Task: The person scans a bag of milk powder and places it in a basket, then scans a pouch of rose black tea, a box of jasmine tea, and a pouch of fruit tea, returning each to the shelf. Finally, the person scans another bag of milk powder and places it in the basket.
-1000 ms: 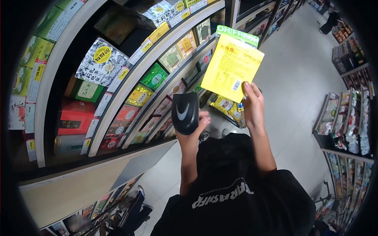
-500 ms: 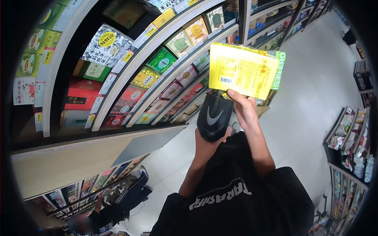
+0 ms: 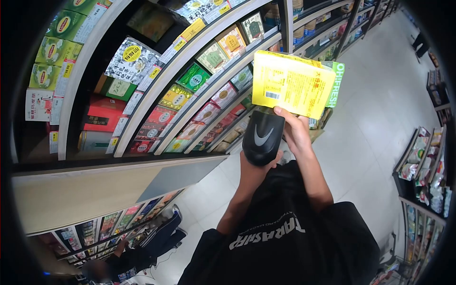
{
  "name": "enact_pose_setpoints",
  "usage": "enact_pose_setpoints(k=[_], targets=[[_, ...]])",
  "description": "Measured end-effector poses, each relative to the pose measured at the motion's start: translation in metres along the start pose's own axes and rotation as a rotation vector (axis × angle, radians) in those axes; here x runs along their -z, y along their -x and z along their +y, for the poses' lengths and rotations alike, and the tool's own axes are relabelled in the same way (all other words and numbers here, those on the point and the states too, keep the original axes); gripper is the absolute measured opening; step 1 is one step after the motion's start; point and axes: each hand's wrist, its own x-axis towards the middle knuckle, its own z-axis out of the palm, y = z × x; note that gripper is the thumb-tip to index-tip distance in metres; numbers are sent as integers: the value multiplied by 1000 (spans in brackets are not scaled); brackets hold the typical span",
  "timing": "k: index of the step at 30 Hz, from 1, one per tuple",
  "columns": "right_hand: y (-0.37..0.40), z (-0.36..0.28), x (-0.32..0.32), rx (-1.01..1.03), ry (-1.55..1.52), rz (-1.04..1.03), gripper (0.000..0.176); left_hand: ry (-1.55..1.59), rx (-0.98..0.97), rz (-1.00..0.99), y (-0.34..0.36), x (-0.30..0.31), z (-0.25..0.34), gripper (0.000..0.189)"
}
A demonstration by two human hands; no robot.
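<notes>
A black barcode scanner (image 3: 264,137) with a grey curved mark on its top is gripped in my left hand (image 3: 256,166), whose fingers are largely hidden beneath the scanner head. My right hand (image 3: 295,130) holds a yellow box (image 3: 292,85) by its lower edge, the thumb lying on the near face. Printed text and a barcode show on that face, and the box's right end is green with white "OHIFRESH" lettering. The scanner's front end sits just below the barcode, close to the box.
Curved-looking shelves (image 3: 199,102) of boxed goods with price tags run along the left. Another person (image 3: 147,249) in dark clothes is at a lower-left shelf. More racks (image 3: 422,166) of packaged goods line the right, across a pale tiled floor (image 3: 361,152).
The scanner has tilted and shifted slightly up and right, nearer the box's lower edge. The box stays almost in place. The shelves have moved slightly in view.
</notes>
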Motion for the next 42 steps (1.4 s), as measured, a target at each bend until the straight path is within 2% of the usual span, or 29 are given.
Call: enact_pose_setpoints(k=[3,5,8,11,12,15,17,18,20,22,26,27,30,31,34,37,40,41,42], targets=[[0,-4,1,26,6,-7,49,-28,-11,8,-1,0,-5,18],[1,-6,0,35,4,-16,48,-36,-23,0,-2,1,-10,35],[-2,-4,2,17,34,-42,47,53,-39,14,-3,4,-8,32],[0,-7,-3,68,138,-69,49,196,-162,69,-18,22,-1,29],[1,-8,-3,54,154,-89,45,300,-117,150,-21,28,7,39],[6,-4,-12,57,213,-136,37,525,-167,250,-30,41,26,50],[10,-2,-18,49,298,-278,40,607,-192,259,-32,46,27,52],[11,-2,-18,30,390,-360,41,589,-212,331,-35,51,18,51],[15,1,-26,183,517,-405,42,555,-242,473,-42,61,-6,49],[16,-1,-29,374,684,-446,41,583,-229,458,-42,62,-4,49],[21,-12,-22,278,685,-497,37,725,-150,349,-42,60,5,46],[16,-13,-16,324,779,-517,46,756,-119,329,-46,60,1,45],[4,-27,-9,548,759,-410,57,831,-35,268,-60,63,-15,44],[-4,-28,-8,472,640,-366,63,845,-15,247,-64,61,-17,44],[-19,-71,-47,1012,818,-329,67,898,60,167,-74,62,-33,40],[-24,-115,-63,1063,1269,-679,72,928,129,116,-84,66,-39,36],[-28,-144,-82,1034,1491,-1028,75,894,171,79,-86,72,-31,34],[-26,-148,-91,1068,1512,-1057,72,869,182,69,-84,74,-26,34],[-26,-149,-97,1014,1524,-1144,72,843,194,59,-82,76,-22,33]])
